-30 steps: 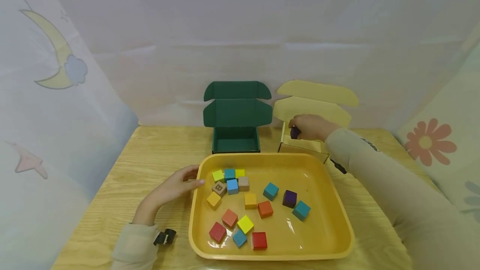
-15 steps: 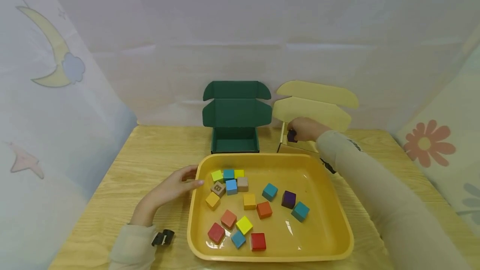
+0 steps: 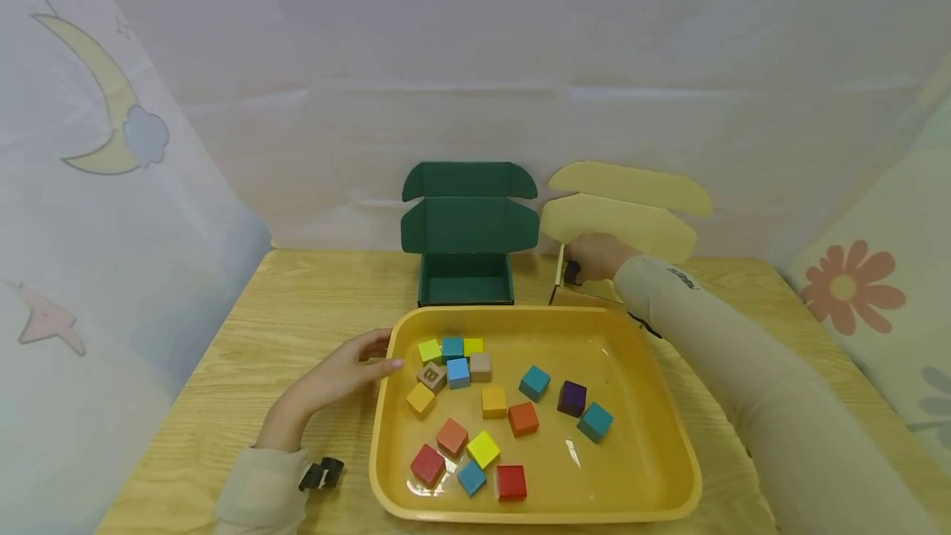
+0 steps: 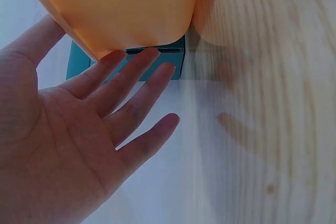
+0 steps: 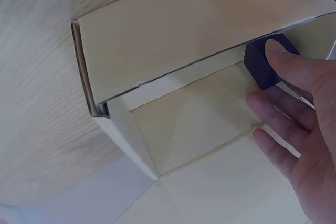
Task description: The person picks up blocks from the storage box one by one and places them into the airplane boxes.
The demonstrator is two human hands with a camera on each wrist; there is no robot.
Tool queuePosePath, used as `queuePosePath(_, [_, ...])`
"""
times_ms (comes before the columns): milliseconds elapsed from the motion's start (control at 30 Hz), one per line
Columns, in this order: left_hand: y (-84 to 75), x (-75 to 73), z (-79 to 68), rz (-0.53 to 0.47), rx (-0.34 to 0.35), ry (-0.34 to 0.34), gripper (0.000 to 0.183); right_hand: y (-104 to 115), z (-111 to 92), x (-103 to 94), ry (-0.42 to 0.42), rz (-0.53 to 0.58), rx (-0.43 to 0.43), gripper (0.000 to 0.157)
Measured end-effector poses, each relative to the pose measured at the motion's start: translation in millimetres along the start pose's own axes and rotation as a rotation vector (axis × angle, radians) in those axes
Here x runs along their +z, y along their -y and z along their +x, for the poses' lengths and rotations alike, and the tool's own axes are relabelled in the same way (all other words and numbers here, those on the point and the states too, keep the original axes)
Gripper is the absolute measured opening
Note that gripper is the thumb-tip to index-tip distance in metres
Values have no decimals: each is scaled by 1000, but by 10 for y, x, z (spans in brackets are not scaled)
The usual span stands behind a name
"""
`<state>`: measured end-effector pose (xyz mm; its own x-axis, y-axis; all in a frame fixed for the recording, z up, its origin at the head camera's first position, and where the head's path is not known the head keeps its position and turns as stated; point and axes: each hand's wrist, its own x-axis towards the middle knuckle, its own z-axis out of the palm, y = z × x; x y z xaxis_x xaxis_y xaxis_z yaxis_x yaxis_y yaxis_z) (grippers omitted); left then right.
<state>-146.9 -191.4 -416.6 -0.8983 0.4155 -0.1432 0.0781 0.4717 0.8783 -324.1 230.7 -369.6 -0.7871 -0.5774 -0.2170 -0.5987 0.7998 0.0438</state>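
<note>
My right hand (image 3: 600,256) is in the pale yellow box (image 3: 587,297), pinching a dark purple cube (image 5: 265,60) between thumb and fingers near the box's front wall. In the right wrist view the box floor shows bare beside the fingers. On the other side, my left hand (image 3: 338,374) is at the left rim of the yellow-orange tray (image 3: 535,510), thumb over the rim. Its fingers (image 4: 139,100) are spread and nearly straight along the tray's outer wall. Inside the tray lie several coloured cubes, among them another dark purple cube (image 3: 572,398), a teal cube (image 3: 596,422) and a red cube (image 3: 511,482).
A dark green box (image 3: 466,279) with its lid raised stands behind the tray, left of the yellow box. The yellow box's lid (image 3: 620,217) is also up. Everything stands on a wooden table (image 3: 245,337) with a printed cloth (image 3: 475,64) behind.
My right hand has moved slightly left and lower into the yellow box with the dark purple cube. The left hand has stayed at the tray's rim.
</note>
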Motion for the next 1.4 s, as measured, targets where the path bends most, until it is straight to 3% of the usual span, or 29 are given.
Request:
queuePosePath(567, [0,32,4,-16,22,18,61,-57,-18,206,-62,-132,3,26])
queuePosePath(833, [-13,16,0,-5,15,7,61,20,-60,112,-54,-151,16,24])
queuePosePath(1000, [-24,26,-9,-9,14,12,61,65,-110,53,-51,-150,82,18])
queuePosePath(1200, [-39,37,-4,-8,24,13,60,149,-282,-184,-33,-53,153,17])
queuePosePath(1400, [-49,31,-18,-5,13,12,60,218,-430,-381,15,-46,173,26])
